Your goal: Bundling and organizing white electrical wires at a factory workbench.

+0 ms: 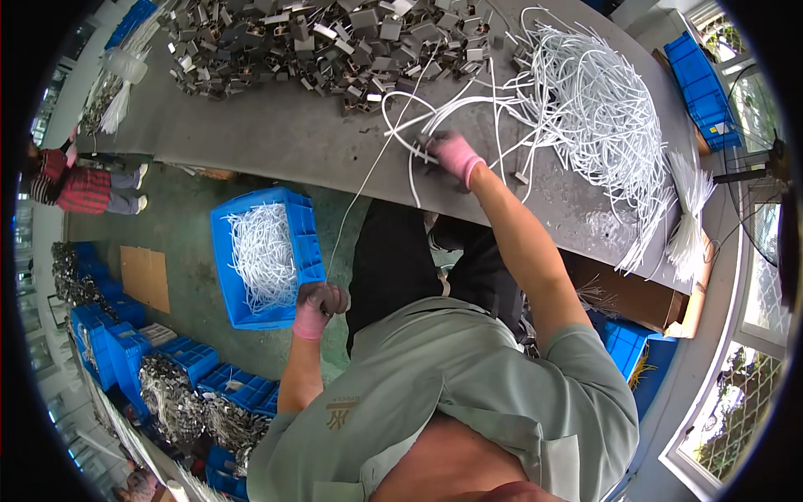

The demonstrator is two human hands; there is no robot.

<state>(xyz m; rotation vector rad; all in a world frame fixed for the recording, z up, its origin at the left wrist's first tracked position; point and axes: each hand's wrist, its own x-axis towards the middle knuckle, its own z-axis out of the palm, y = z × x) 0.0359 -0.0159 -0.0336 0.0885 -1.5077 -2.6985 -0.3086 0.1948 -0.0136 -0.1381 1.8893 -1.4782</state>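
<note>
Across the bottom of the frame, a grey-green shirt (393, 356) is filling the nearest space. Left of centre, the left hand (320, 307), in a pink glove with dark fingers, is curling closed around a thin white strand (374, 170), which is running taut up toward the top centre. Just above the middle, the similarly gloved right hand (452, 156) is bending down among loose white tubes (456, 106); its fingertips are blurring into them, so I cannot tell how far it is open or whether it is gripping any.

Both tubes and hand are lying over the grey table (251, 138). Beside its near edge, left of centre, a blue crate (314, 230) is holding short white lengths (263, 255). At upper right, a big tangled heap of white tubing (594, 109) is spreading over the tabletop, while small metal parts (343, 46) are crowding the top centre. At far left, a person in red check (84, 188) is standing beyond the table's end.
</note>
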